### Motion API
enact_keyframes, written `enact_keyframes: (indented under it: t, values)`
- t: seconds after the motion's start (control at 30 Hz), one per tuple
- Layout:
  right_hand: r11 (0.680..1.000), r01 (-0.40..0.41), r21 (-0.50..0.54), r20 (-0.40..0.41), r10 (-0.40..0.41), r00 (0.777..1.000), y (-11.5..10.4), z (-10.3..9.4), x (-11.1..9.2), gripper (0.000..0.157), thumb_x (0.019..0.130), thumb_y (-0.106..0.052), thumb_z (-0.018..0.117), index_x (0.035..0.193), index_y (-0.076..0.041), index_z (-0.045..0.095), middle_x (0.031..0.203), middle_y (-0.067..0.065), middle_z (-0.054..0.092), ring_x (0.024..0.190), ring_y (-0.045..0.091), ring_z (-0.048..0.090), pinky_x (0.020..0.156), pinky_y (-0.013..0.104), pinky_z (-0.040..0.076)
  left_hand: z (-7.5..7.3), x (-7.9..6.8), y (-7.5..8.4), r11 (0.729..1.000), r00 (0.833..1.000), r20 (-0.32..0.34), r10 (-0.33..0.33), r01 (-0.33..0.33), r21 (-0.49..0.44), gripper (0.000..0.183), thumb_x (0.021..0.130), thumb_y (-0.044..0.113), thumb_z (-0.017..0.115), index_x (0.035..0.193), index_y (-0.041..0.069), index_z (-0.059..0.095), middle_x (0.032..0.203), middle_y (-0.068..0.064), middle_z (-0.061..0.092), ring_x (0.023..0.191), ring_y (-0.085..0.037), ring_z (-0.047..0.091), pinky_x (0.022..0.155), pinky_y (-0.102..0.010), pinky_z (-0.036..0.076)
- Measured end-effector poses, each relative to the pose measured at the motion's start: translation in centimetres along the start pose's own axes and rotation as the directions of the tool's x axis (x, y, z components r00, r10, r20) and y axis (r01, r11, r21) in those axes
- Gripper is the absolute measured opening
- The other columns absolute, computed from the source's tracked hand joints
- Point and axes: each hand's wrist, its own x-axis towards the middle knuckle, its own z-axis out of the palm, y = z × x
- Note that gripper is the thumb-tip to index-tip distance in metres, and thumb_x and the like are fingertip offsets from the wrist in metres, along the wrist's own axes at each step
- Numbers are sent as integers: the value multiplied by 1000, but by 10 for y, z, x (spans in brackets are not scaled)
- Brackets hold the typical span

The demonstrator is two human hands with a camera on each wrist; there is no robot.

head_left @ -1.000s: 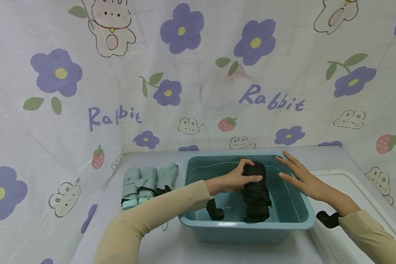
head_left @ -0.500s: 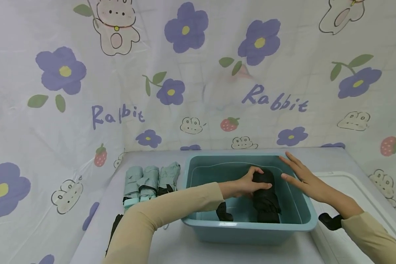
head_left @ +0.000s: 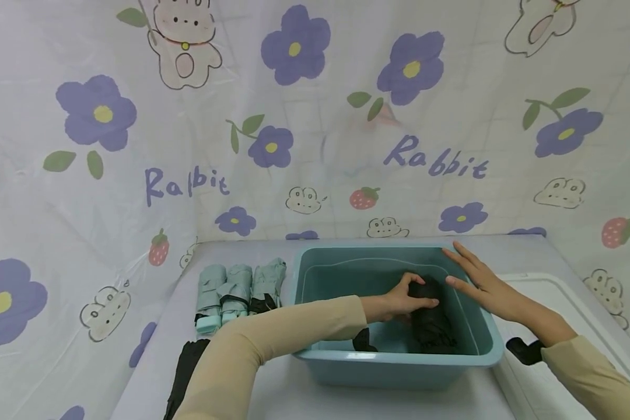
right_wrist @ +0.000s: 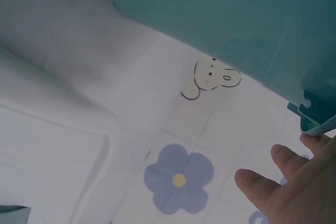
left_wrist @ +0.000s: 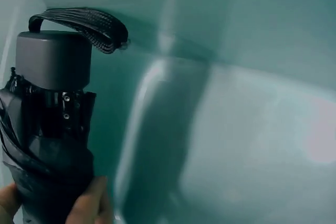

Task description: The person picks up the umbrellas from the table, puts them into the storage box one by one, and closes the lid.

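My left hand (head_left: 401,300) reaches into a light blue plastic bin (head_left: 394,360) and grips a folded black umbrella (head_left: 431,321) near its far end. The umbrella lies lengthwise by the bin's right wall, low inside. In the left wrist view, the umbrella's black handle (left_wrist: 55,59) with a looped wrist strap (left_wrist: 86,22) shows against the bin wall, fingers and thumb on either side of the rolled cloth. My right hand (head_left: 485,289) is at the bin's back right corner with its fingers spread; in the right wrist view, a fingertip (right_wrist: 310,141) is right at the rim.
Three folded pale green umbrellas (head_left: 236,291) lie side by side left of the bin. A black folded thing (head_left: 189,367) lies nearer, partly behind my left sleeve. To the right is a white lid-like panel (head_left: 535,291). A patterned curtain (head_left: 325,151) rises behind the table.
My left hand has moved the black umbrella rightward and lower in the bin, closer to its right wall. The black thing at the left has come into view. My right hand has barely moved.
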Motion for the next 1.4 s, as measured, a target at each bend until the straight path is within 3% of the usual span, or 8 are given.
enact_keyframes:
  t: [0.4, 0.63, 0.9, 1.03, 1.2, 1.4]
  values:
    - [1000, 6, -2, -13, -6, 1000, 2, -3, -3, 59, 92, -26, 43, 141, -24, 10, 146, 7, -8, 130, 42, -1, 86, 69, 11, 6, 11, -14, 999, 1000, -1, 1, -1, 39, 39, 79, 21, 64, 106, 22, 36, 111, -9, 36, 60, -25, 51, 47, -35, 47]
    - [1000, 16, 3, -12, -16, 1000, 1, 1, -4, 58, 93, -24, 43, 141, -25, 10, 146, 6, -7, 130, 41, -2, 86, 69, 11, 11, 9, -22, 995, 998, -65, -14, 20, 99, 39, 78, 21, 66, 104, 21, 36, 110, -8, 37, 70, -23, 50, 56, -40, 49]
    - [1000, 24, 6, -13, -24, 1000, -1, 0, -2, 58, 93, -23, 43, 141, -25, 10, 146, 6, -7, 130, 41, -1, 86, 69, 11, 13, 12, -24, 997, 998, -61, -21, 26, 75, 39, 79, 19, 65, 103, 22, 34, 110, -9, 36, 63, -26, 53, 57, -44, 50]
    - [1000, 26, 11, -13, -26, 1000, -1, 1, 0, 58, 93, -23, 43, 140, -27, 10, 146, 6, -6, 130, 40, -1, 86, 69, 11, 8, 11, -22, 998, 999, -17, -33, 34, 46, 38, 81, 19, 63, 104, 21, 33, 112, -10, 34, 66, -31, 54, 61, -48, 49]
    - [1000, 15, 6, -14, -14, 1000, 0, 0, 0, 58, 93, -24, 43, 141, -26, 11, 146, 5, -6, 130, 40, -1, 86, 68, 11, 1, 13, -16, 994, 992, 71, -107, 105, 19, 35, 83, 23, 60, 104, 20, 31, 119, -13, 29, 71, -41, 54, 68, -52, 47]
    - [1000, 10, 4, -12, -10, 1000, 1, 1, 0, 58, 93, -24, 43, 140, -27, 10, 146, 5, -7, 131, 40, -1, 87, 68, 11, -2, 15, -14, 991, 986, 94, -134, 131, 40, 35, 83, 25, 59, 104, 20, 31, 119, -15, 30, 60, -38, 54, 70, -51, 47]
